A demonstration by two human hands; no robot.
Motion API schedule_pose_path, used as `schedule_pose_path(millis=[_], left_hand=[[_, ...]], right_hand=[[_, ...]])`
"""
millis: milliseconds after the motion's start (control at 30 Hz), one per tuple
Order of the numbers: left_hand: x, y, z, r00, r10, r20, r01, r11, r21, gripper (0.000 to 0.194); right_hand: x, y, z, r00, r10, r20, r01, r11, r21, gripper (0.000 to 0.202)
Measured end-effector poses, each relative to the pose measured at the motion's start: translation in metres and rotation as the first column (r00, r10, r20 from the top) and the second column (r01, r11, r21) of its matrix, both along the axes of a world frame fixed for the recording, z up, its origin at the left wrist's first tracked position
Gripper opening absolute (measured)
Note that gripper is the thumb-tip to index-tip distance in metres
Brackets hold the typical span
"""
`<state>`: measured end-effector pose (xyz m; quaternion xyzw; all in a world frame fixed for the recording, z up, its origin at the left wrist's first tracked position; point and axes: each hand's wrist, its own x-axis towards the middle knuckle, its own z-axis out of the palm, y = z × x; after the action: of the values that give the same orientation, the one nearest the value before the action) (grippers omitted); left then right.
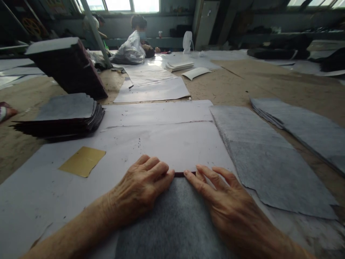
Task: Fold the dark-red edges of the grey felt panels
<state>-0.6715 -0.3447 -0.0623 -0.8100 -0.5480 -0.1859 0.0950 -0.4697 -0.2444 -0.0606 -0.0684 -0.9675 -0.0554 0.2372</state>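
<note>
A grey sheet (175,219) lies in front of me on white paper (172,144), its far edge showing as a narrow dark strip. My left hand (144,183) is at the left end of that strip, fingers curled and pressed together on the edge. At the right end, my right hand (221,194) touches the strip with thumb and index finger, its other fingers bent and slightly apart. Both hands press on the grey sheet. What lies beneath the fingertips is hidden.
Layered grey sheets (264,158) spread at the right, with another pile (304,126) beyond. A dark stack (64,108) and a taller leaning stack (67,64) stand left, near a yellow card (83,161). A person (142,39) sits behind a plastic bag (130,50).
</note>
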Motion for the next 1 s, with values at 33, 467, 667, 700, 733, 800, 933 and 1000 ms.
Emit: schedule_pose_path(millis=[33, 467, 667, 700, 733, 800, 933, 1000], left_hand=[[0.000, 0.001, 0.000, 1.000, -0.006, -0.014, 0.006, 1.000, 0.006, 0.025], [0.004, 0.001, 0.000, 0.997, 0.020, -0.069, -0.016, 0.998, 0.056, 0.020], [0.001, 0.000, 0.002, 1.000, 0.014, -0.008, -0.013, 0.998, 0.058, 0.023], [-0.002, -0.001, 0.003, 1.000, 0.005, 0.008, -0.005, 0.999, 0.049, 0.023], [-0.005, -0.004, 0.003, 0.999, -0.004, 0.034, 0.003, 0.999, 0.038, 0.023], [-0.014, -0.010, 0.004, 0.992, -0.010, 0.124, 0.009, 1.000, 0.016, 0.026], [-0.028, -0.023, 0.005, 0.952, 0.004, 0.307, 0.004, 1.000, -0.025, 0.031], [-0.030, -0.027, 0.005, 0.941, 0.008, 0.338, 0.015, 0.998, -0.064, 0.032]], right_hand=[[0.002, 0.003, 0.000, 1.000, 0.005, -0.011, -0.005, 0.999, -0.048, 0.044], [-0.010, 0.001, 0.012, 0.956, -0.138, -0.259, 0.083, 0.973, -0.215, 0.025], [-0.044, -0.020, -0.001, 0.988, -0.065, -0.138, 0.044, 0.987, -0.154, 0.032], [-0.044, -0.019, -0.003, 0.989, -0.058, -0.135, 0.039, 0.990, -0.137, 0.032], [-0.043, -0.018, -0.004, 0.990, -0.041, -0.135, 0.024, 0.992, -0.125, 0.032], [-0.041, -0.015, -0.005, 0.990, -0.005, -0.138, -0.012, 0.992, -0.122, 0.032], [-0.040, -0.013, -0.004, 0.989, 0.014, -0.145, -0.032, 0.991, -0.126, 0.032], [-0.040, -0.014, -0.003, 0.989, 0.019, -0.145, -0.036, 0.993, -0.116, 0.032]])
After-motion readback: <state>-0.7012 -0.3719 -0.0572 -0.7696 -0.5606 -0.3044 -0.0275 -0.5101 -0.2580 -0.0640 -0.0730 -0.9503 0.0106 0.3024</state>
